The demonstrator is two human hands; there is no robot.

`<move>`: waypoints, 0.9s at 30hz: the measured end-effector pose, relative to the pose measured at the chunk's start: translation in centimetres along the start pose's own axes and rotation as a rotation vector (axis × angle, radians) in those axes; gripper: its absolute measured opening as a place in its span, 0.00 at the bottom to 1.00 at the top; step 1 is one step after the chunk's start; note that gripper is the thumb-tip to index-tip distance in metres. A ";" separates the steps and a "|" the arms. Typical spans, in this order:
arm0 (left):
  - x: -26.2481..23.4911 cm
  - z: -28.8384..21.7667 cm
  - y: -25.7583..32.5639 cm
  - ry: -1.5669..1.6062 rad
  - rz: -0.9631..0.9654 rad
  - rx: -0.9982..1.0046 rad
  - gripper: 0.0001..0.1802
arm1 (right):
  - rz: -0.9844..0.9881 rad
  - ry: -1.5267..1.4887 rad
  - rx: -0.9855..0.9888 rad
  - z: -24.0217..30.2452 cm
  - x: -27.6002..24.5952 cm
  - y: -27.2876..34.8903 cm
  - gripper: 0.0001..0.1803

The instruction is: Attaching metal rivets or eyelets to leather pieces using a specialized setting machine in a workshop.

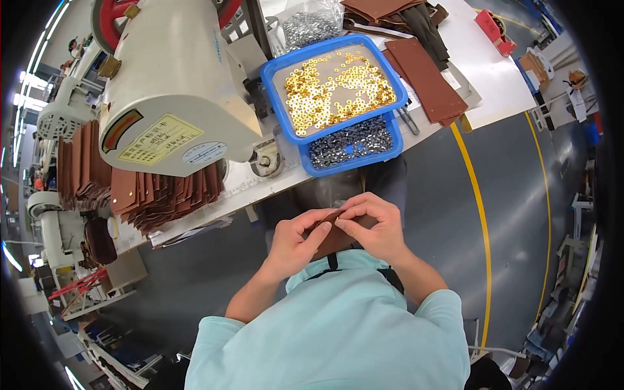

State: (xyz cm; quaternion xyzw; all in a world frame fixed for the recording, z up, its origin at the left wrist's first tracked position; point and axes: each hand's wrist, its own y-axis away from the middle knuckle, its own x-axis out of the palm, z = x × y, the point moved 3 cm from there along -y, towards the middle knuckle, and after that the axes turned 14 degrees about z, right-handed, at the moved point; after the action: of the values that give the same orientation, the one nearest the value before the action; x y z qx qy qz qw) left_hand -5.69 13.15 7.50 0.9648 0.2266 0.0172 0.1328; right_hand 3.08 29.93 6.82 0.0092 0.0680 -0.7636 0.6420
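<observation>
A brown leather piece (333, 242) is held up in front of my body, just off the table's front edge. My left hand (294, 242) pinches its upper left edge between thumb and fingers. On the opposite side my right hand (376, 227) grips the same edge, its thumb and fingertips close to a tiny gold-coloured spot that may be a metal fitting. The fingers partly cover the leather's top. Beyond the hands, a blue tray (278, 107) holds many small gold metal rings (351, 81). Partly under it, a second blue tray (354, 168) contains small silver metal parts (351, 140).
A large cream-coloured press machine (175, 71) rises at the left of the table (491, 84). Stacked brown leather pieces (162, 198) lie beneath and beside it. More brown leather strips (426, 78), a clear bag of silver parts (312, 26) and a red box (495, 32) sit farther back.
</observation>
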 end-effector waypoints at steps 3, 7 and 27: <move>0.4 -1.1 0.2 -0.169 -0.048 0.097 0.15 | 0.000 -0.064 0.078 -0.1 0.0 0.0 0.07; 0.3 -0.9 -0.1 -0.226 -0.085 0.135 0.13 | 0.078 -0.051 0.142 -0.2 -0.4 -0.6 0.08; -0.5 -1.1 1.0 -0.725 -0.297 0.579 0.13 | 0.155 1.165 0.090 -7.1 -6.2 -12.1 0.05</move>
State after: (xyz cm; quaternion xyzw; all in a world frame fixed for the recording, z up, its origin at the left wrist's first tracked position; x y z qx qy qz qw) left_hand -5.75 12.33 8.85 0.8632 0.2962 -0.4029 -0.0697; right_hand -8.22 38.87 1.53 0.4594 0.3759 -0.5857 0.5519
